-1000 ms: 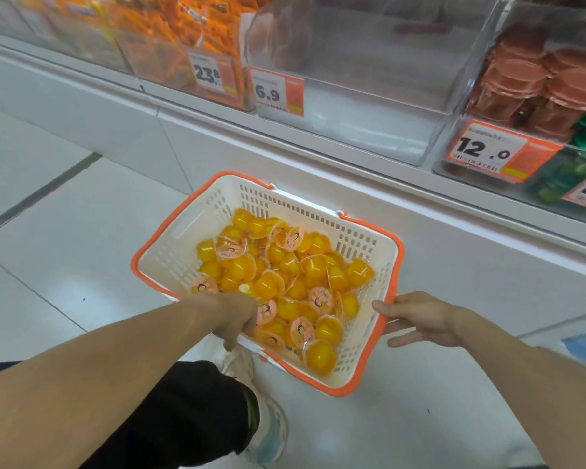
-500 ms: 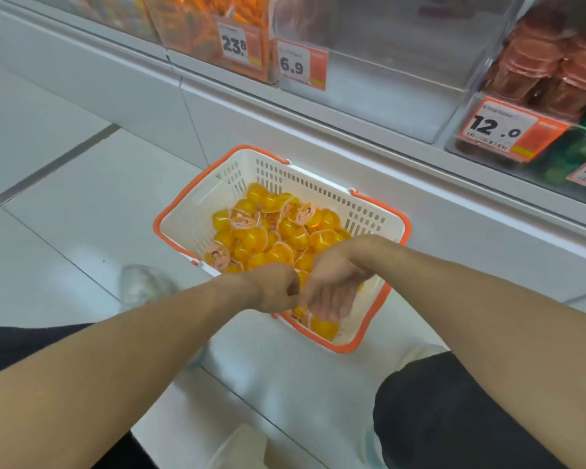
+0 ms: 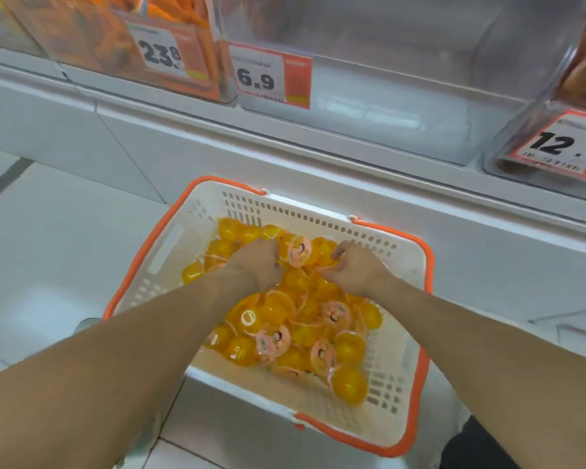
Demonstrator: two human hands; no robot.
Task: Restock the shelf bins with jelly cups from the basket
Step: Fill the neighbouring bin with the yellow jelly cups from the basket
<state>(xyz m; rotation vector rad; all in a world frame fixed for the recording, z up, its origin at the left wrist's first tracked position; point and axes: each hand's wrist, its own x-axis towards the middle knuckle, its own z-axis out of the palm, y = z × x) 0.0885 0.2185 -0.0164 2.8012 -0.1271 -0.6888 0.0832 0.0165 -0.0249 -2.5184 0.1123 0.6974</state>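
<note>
White basket (image 3: 398,265) with orange rim: on the floor, directly below the clear shelf bin (image 3: 386,79) tagged 6.9. Jelly cups (image 3: 295,319): heaped inside the basket, yellow, some foil lids up. Left hand (image 3: 259,262): knuckles up, fingers curled down into the far part of the heap, apparently closed on cups, grip hidden. Right hand (image 3: 356,269): just beside it, fingers bent onto the cups likewise. Both forearms over the near cups.
</note>
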